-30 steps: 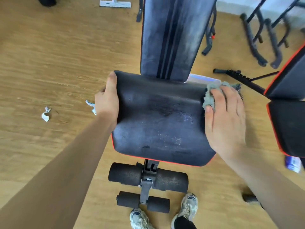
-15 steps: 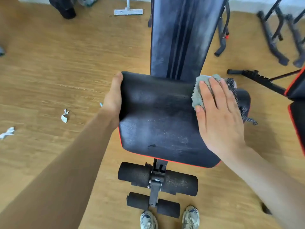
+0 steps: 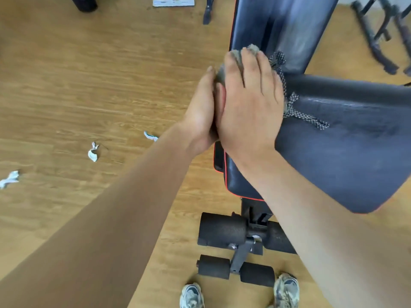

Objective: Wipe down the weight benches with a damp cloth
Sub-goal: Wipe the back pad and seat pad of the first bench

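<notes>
While the right hand (image 3: 249,103) presses the grey cloth (image 3: 253,47) flat, fingers straight, onto the far left corner of the seat pad (image 3: 344,147) to scrub it, the left hand (image 3: 200,112) sits against that left edge, likely steadying things; its fingers are hidden, grip unclear.

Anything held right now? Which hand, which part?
Right hand presses the grey cloth flat on the seat pad, far-left corner. Left hand at its left edge; grip hidden.

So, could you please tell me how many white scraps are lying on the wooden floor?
3 scraps: one nearest the bench, one left of it, one at the picture's left edge. The arms may hide others.
</notes>
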